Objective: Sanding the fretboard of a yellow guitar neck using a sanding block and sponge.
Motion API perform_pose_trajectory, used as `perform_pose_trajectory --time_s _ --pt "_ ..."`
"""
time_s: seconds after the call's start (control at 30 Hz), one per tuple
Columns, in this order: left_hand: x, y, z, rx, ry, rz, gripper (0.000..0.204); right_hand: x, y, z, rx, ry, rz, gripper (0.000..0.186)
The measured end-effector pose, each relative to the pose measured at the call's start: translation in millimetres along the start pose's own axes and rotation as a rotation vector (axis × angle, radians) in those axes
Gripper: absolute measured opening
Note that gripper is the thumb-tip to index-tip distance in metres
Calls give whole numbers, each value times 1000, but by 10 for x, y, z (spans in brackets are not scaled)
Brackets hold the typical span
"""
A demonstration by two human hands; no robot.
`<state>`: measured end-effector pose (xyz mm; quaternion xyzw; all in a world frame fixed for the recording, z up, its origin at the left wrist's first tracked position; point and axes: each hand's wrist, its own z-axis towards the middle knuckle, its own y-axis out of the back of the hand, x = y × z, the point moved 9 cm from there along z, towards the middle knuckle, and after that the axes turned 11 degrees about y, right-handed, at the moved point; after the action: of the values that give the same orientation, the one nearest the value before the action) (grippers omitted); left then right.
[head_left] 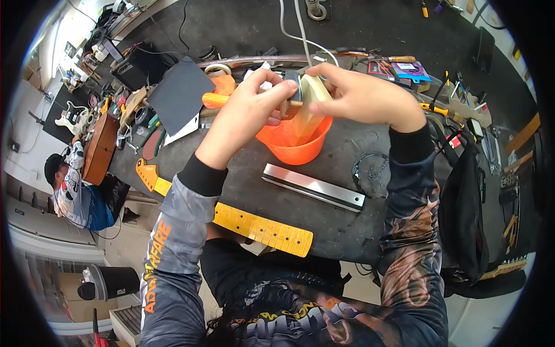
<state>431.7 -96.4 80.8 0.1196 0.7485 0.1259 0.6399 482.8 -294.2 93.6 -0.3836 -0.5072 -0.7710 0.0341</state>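
Observation:
Both of my hands are raised over an orange plastic bowl (292, 154) on the dark workbench. My left hand (250, 107) is closed around a small brown block with a dark grey face (293, 87). Right beside it, my right hand (361, 97) grips a pale yellow, slightly see-through piece (312, 95) between thumb and fingers. Its lower end hangs into the bowl, and its exact kind is unclear. In front of the bowl lies a silver metal beam (312, 186). Nearer to me, a guitar neck with a yellow fretboard (265, 229) rests along the bench edge, partly hidden under my left sleeve.
Black sheet material (180, 95) and scattered tools lie to the left. A coiled dark string (370, 173) is near my right forearm, with a black bag (465, 202) beyond it. Packets and hand tools (399, 69) line the back. Another person (75, 188) works at far left.

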Motion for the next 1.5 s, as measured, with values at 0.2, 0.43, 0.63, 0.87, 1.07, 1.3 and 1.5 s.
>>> perform_pose_trajectory --time_s 0.2,0.43,0.63,0.87,1.07,1.3,1.5 --pt "-29 -75 120 42 19 -56 54 26 -105 89 13 52 -36 81" --pt "20 -193 161 147 110 51 62 -21 -38 30 8 19 -14 76" --pt "67 -177 150 146 142 40 63 -14 -50 33 4 26 8 74" --pt "52 -152 124 136 111 84 64 -86 -94 43 35 0 25 77" --pt "29 120 119 64 109 -39 63 -98 -78 35 -8 19 76 77" --pt "142 -107 185 128 84 21 50 94 -74 43 -36 22 -16 77" --pt "41 247 43 142 112 -173 52 64 -89 83 -53 23 -29 74"
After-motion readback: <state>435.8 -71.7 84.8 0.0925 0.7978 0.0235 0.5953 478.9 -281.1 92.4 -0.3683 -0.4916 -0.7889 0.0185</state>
